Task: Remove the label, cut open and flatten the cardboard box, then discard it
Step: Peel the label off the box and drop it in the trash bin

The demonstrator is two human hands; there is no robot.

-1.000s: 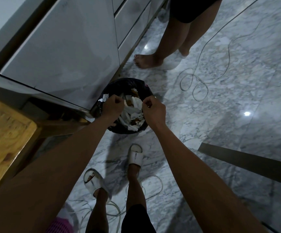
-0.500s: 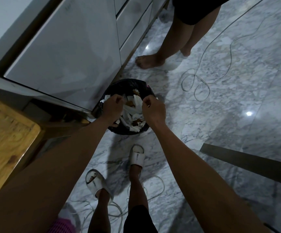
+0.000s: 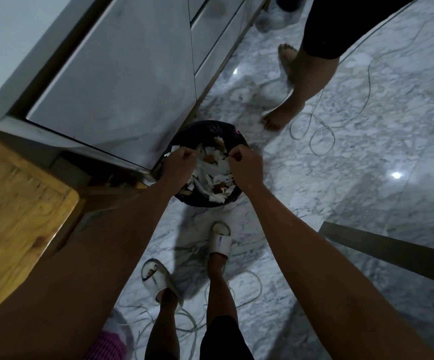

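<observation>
Black plastic lines a round bin (image 3: 200, 136) standing on a marble floor (image 3: 366, 165) just beside pale cabinet fronts (image 3: 122, 94), its mouth heaped with torn white paper scraps (image 3: 210, 175) and a few brown bits. 2 bare arms reach down from the camera to the bin's rim. The left hand (image 3: 178, 163) is held over the left side, fingers curled into a loose fist, with a white scrap showing at its knuckles; whether it pinches that scrap cannot be told. The right hand (image 3: 244, 166) is held over the right side, fingers and thumb drawn together at the bin's edge; what, if anything, they grip is too small to tell. No whole cardboard box shows; only the shredded pieces in the bin. Below the hands, the wearer's feet stand in 2 white slippers (image 3: 219, 241) among thin white cables (image 3: 236, 294). A wooden tabletop (image 3: 15, 209) fills the left edge. A second person's bare legs (image 3: 296, 81) stand beyond the bin, near a looped cable (image 3: 314, 131).
</observation>
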